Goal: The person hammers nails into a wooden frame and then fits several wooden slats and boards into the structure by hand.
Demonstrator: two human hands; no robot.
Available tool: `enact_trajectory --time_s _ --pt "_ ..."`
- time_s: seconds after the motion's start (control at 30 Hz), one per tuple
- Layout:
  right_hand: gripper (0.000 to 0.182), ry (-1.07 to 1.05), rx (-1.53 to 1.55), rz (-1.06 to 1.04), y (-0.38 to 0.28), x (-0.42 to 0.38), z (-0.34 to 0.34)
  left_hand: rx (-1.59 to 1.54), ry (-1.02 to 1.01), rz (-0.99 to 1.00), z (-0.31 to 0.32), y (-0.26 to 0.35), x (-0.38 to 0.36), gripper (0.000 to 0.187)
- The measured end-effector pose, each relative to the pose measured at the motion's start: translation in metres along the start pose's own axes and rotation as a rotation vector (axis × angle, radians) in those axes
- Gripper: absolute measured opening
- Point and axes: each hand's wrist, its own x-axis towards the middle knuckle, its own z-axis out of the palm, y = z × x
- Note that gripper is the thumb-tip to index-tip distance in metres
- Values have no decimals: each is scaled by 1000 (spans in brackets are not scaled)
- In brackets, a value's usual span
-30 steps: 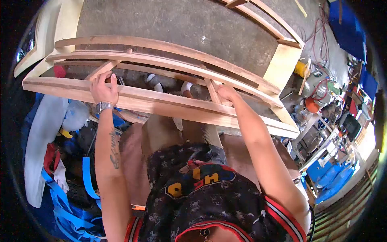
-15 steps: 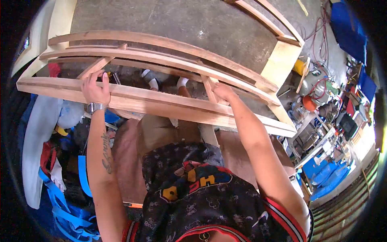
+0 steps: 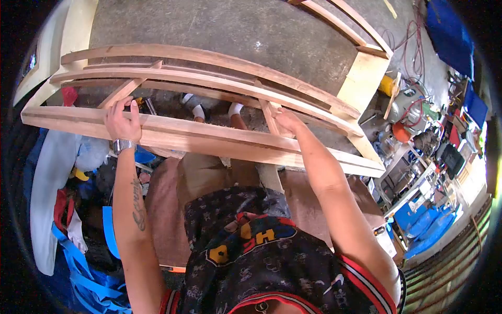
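A long wooden frame (image 3: 209, 137) of pale rails spans the view in front of my body. My left hand (image 3: 124, 121) grips its near rail from above, the fingers curled over the far edge beside the left crosspiece (image 3: 124, 91). On the right, my right hand (image 3: 287, 122) is closed at the right crosspiece (image 3: 269, 116), just behind the same rail; part of its fingers is hidden. Curved rails (image 3: 209, 57) run along the far side of the frame, joined to pale end boards (image 3: 366, 78).
A grey compressor-like machine (image 3: 410, 109) stands at the right, with hoses (image 3: 413, 52) on the floor (image 3: 209, 23). Tools and blue items crowd a bench (image 3: 402, 188). Blue straps (image 3: 86, 277) lie at lower left. A brown-covered surface (image 3: 164, 209) is beneath me.
The near rail's left part has come slightly toward me, with my left hand on it. My right hand keeps its place at the crosspiece.
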Motion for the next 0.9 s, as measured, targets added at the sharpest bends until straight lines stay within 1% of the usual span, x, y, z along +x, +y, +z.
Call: enact_trajectory --time_s 0.07,0.17,0.27,0.37,0.47,0.57,0.67,0.77,0.83,0.9 --pt "67 -22 -22 -3 3 7 0 -14 6 -1 2 -2 0 18" --pt "67 -18 -30 -60 1 7 -1 -20 -30 -53 2 0 -1 19" --pt "62 -88 -252 -143 -21 -12 -13 -12 2 -30 4 -1 -1 20" --pt "60 39 -256 -105 -9 1 -3 -28 -13 -41 2 2 -1 21" --pt "62 66 -190 -92 -5 1 -2 -41 -6 -23 3 1 -1 21" --pt "64 -27 -262 -121 -14 -13 -12 0 -3 -11 2 3 0 21" --pt "63 -2 -184 -69 -4 1 -6 8 -21 -49 4 0 -2 21" --pt "67 -25 -31 -32 1 2 -7 -1 -5 -33 5 0 -3 22" --pt "66 -137 -382 -285 30 39 -3 -43 -7 -50 7 -3 -3 22" --pt "66 -161 -385 -368 45 49 -4 -58 -4 -40 8 -3 -3 22"
